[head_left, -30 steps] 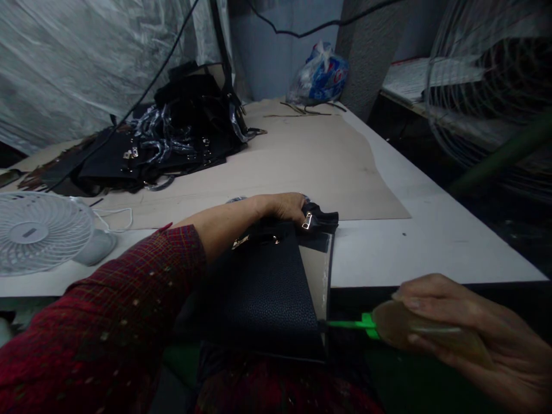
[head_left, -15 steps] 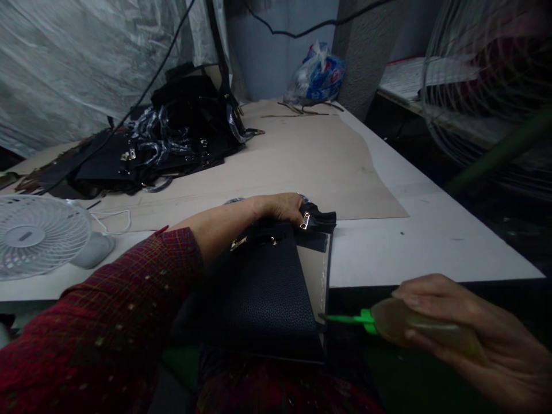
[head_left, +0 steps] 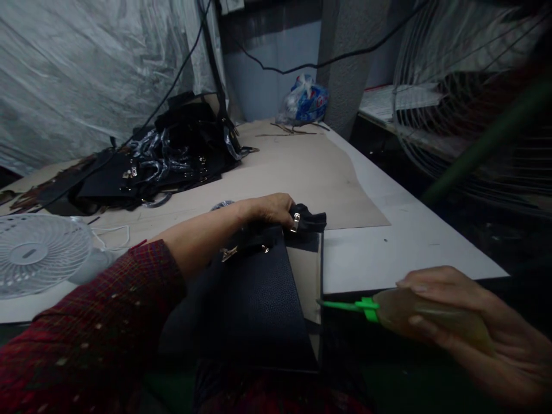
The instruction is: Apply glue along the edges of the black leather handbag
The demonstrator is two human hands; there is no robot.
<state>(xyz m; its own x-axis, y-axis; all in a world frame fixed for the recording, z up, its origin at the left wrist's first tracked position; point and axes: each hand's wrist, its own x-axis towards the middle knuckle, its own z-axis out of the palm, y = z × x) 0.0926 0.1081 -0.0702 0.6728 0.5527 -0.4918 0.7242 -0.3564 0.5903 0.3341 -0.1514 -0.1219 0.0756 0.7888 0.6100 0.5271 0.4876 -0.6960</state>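
Observation:
A black pebbled handbag (head_left: 254, 305) with gold fittings rests at the table's near edge, its beige inner side panel (head_left: 304, 279) exposed on the right. My left hand (head_left: 273, 208) is closed on the bag's top edge beside a zipper pull (head_left: 295, 222); its fingertips are partly hidden. In my right hand (head_left: 457, 322) is a squeeze bottle (head_left: 414, 313) of yellowish liquid, held sideways. Its thin green nozzle (head_left: 345, 305) points left, with the tip at the panel's right edge.
Several black bags (head_left: 159, 158) with plastic-wrapped handles are piled at the back left. A small white fan (head_left: 38, 256) stands at the left, and a large wire-caged fan (head_left: 466, 115) at the right. Brown paper (head_left: 302, 172) covers part of the white table (head_left: 366, 256). A plastic bag (head_left: 305, 100) sits behind.
The nozzle tip has moved up along the panel's right edge, away from the bottom corner. My left hand keeps its hold on the bag. The whole view has shifted slightly.

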